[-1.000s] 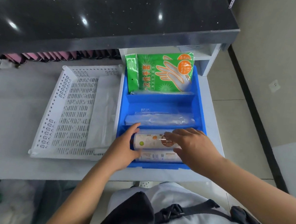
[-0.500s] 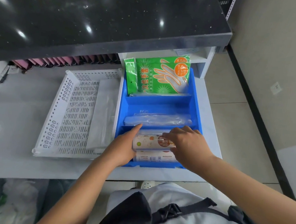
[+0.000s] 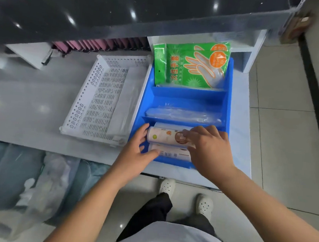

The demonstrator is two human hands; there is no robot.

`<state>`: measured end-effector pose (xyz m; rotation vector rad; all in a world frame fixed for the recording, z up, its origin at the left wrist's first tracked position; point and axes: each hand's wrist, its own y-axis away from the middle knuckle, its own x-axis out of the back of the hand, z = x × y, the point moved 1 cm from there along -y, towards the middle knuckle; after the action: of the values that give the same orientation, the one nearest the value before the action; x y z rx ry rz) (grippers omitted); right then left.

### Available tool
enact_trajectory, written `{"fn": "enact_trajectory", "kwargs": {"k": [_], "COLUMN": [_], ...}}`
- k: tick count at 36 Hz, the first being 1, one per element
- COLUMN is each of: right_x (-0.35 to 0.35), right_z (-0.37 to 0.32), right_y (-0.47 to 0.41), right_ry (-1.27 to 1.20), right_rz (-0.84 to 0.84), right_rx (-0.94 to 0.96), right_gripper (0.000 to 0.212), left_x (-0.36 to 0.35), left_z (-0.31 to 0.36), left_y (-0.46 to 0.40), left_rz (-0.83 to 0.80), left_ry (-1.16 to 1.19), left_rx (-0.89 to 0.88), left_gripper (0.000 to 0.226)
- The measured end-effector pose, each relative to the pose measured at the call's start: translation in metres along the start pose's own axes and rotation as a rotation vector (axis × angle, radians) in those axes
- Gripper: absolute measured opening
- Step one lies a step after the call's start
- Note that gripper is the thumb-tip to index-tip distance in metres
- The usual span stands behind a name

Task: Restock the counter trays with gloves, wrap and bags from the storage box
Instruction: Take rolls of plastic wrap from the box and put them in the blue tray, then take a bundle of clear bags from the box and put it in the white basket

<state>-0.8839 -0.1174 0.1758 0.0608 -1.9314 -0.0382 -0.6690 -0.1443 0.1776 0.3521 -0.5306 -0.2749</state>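
A blue divided tray (image 3: 228, 99) sits on the grey counter. Green glove packs (image 3: 192, 64) stand upright in its far compartment. A clear plastic pack (image 3: 181, 114) lies in the middle compartment. In the near compartment lie white wrap rolls: an upper roll (image 3: 165, 137) and a lower roll (image 3: 169, 152). My left hand (image 3: 135, 153) touches the left ends of these rolls, fingers spread. My right hand (image 3: 209, 149) rests over the upper roll's right end, fingers bent on it.
A white perforated tray (image 3: 92, 101) holding a clear bag (image 3: 125, 107) lies left of the blue tray. A dark countertop (image 3: 125, 10) overhangs the back. A translucent storage box (image 3: 27, 183) with plastic items sits on the floor at lower left.
The view has swung left and pulled back, showing the floor and my feet. Both hands stay on the wrap rolls in the near compartment, the left hand shifted slightly lower.
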Motion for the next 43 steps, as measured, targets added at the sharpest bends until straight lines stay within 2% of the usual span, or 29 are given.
{"fn": "enact_trajectory", "kwargs": {"k": [7,10,12,14,17,21,26,32,38,43], "right_x": [0.006,0.014,0.022,0.028,0.025,-0.009,-0.082,-0.141,-0.161,-0.192], "right_z": [-0.003,-0.011,-0.024,-0.05,-0.113,-0.211,-0.315,-0.396,-0.45,-0.497], "right_y": [0.002,0.003,0.007,0.016,0.032,0.043,0.056,0.074,0.062,0.039], "right_ry": [-0.044,-0.049,-0.105,-0.143,-0.19,-0.185,-0.125,-0.032,0.001,0.034], "right_rz": [0.005,-0.073,-0.1,-0.087,-0.076,-0.158,-0.322,-0.559,-0.6,-0.667], "right_rx": [-0.028,-0.039,-0.023,0.05,0.144,0.229,0.308,0.395,0.448,0.55], "right_gripper": [0.046,0.05,0.063,0.074,0.073,0.072,0.073,0.07,0.062,0.059], "left_x": [0.01,0.033,0.051,0.071,0.104,0.157,0.225,0.271,0.286,0.304], "left_z": [-0.003,-0.024,-0.042,-0.06,-0.09,-0.143,-0.22,-0.308,-0.361,-0.389], "left_y": [0.04,0.06,0.074,0.089,0.11,0.135,0.174,0.227,0.263,0.276], "left_rz": [0.114,0.154,0.162,0.163,0.179,0.215,0.321,0.306,0.362,0.401], "left_ry": [-0.11,-0.101,-0.095,-0.104,-0.141,-0.258,-0.301,-0.198,0.035,0.112], "left_rx": [-0.137,-0.159,-0.158,-0.156,-0.119,-0.083,0.05,0.275,0.362,0.5], "left_gripper": [0.077,0.077,0.076,0.077,0.079,0.085,0.086,0.084,0.084,0.08]}}
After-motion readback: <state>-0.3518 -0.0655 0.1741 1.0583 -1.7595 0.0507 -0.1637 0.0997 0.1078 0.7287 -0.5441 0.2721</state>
